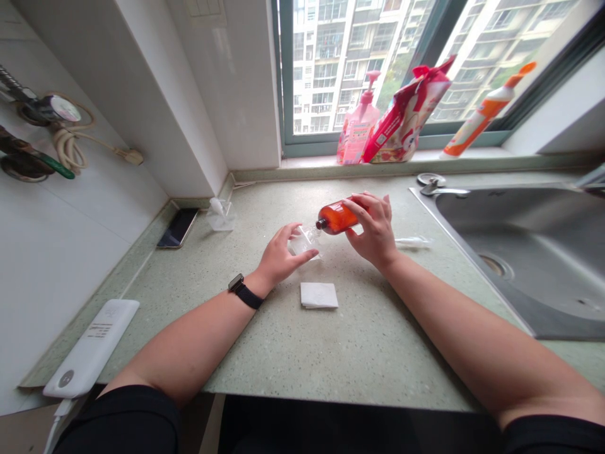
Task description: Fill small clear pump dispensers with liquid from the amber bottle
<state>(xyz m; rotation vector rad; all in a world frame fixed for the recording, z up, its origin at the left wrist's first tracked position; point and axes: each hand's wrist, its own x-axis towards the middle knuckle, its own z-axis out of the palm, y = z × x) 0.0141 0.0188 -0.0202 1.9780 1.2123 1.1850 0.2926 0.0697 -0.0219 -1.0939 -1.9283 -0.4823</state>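
My right hand [375, 230] is wrapped round an amber bottle [338, 217], which lies tipped almost level with its uncapped neck pointing left. The neck is at the rim of a small clear plastic container [306, 243]. My left hand [281, 255], with a dark watch on its wrist, grips that container, which leans toward the bottle. Whether liquid is flowing cannot be made out. A folded white tissue [319, 295] lies on the counter just in front of the hands. Behind my left hand stands a clear container with a white pump top [220, 214].
A phone [178, 228] lies by the left wall, and a white power bank [92, 347] with a cable is at the front left. At right is a steel sink [529, 252]. A clear plastic-wrapped item [414, 242] lies beside it. Bottles and a red bag [409, 113] line the windowsill.
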